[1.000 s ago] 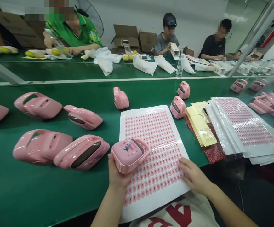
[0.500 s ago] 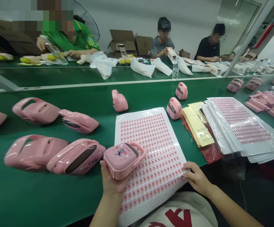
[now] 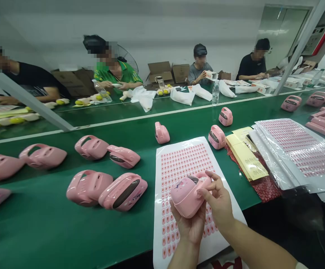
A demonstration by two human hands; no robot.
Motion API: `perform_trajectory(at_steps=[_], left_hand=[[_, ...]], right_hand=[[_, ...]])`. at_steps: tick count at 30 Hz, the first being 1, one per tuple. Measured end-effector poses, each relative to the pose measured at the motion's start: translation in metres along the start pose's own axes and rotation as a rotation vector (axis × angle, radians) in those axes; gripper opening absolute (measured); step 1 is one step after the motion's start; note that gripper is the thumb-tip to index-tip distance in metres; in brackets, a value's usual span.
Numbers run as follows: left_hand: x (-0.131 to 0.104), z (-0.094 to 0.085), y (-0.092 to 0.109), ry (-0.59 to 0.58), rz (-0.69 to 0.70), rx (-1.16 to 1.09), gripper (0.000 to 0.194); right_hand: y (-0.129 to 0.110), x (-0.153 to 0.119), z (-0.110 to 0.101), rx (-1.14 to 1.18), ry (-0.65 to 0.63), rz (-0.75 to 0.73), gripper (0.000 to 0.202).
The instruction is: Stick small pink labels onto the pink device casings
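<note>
Grips a pink gadget (image 3: 187, 198) with the left hand (image 3: 189, 228), pinching its handle (image 3: 202, 175) with the right hand (image 3: 220, 203), near a clear bag (image 3: 323, 182) of stickers (image 3: 288, 130).

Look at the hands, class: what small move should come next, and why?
Perhaps the right hand should press gently on the side of the pink case: it sits at the handle, and the left hand supports the case from below.

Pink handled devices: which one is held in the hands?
The pink handled device above the sticker sheet, cradled from beneath by the left hand, with the right hand at its handle. The others nearby rest on the green table.
</note>
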State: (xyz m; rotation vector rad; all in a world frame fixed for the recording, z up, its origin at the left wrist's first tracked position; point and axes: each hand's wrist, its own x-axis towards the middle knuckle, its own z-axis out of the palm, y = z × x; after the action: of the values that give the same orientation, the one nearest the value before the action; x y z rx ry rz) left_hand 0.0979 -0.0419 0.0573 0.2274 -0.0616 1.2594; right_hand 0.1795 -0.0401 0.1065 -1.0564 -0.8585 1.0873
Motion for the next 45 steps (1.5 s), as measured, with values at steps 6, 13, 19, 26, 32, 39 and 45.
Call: perform_trajectory(at_steps=[6,13,19,26,32,39,45], left_hand=[[-0.003,-0.008,0.001,-0.061,-0.014,0.018,0.062],[-0.004,-0.002,-0.001,-0.075,-0.028,-0.023,0.062],[-0.008,-0.001,0.002,-0.070,0.011,-0.052,0.055],[-0.009,-0.002,0.002,-0.079,-0.059,-0.097,0.071],[-0.009,-0.003,0.003,-0.075,-0.084,-0.100,0.072],[-0.012,-0.006,-0.002,-0.041,-0.095,-0.054,0.062],[-0.017,-0.011,0.004,0.003,-0.128,-0.023,0.047]], right_hand=[[0.001,0.000,-0.008,-0.084,-0.051,-0.011,0.018],[0.002,-0.005,-0.006,-0.136,-0.024,-0.082,0.015],[0.010,-0.005,-0.006,-0.192,-0.030,-0.149,0.017],[0.019,-0.008,-0.006,-0.417,0.009,-0.513,0.009],[0.017,0.000,-0.025,-0.732,-0.131,-0.766,0.035],[0.011,0.005,-0.020,-0.408,-0.228,-0.168,0.054],[0.019,0.013,-0.053,-0.320,-0.187,-0.047,0.030]])
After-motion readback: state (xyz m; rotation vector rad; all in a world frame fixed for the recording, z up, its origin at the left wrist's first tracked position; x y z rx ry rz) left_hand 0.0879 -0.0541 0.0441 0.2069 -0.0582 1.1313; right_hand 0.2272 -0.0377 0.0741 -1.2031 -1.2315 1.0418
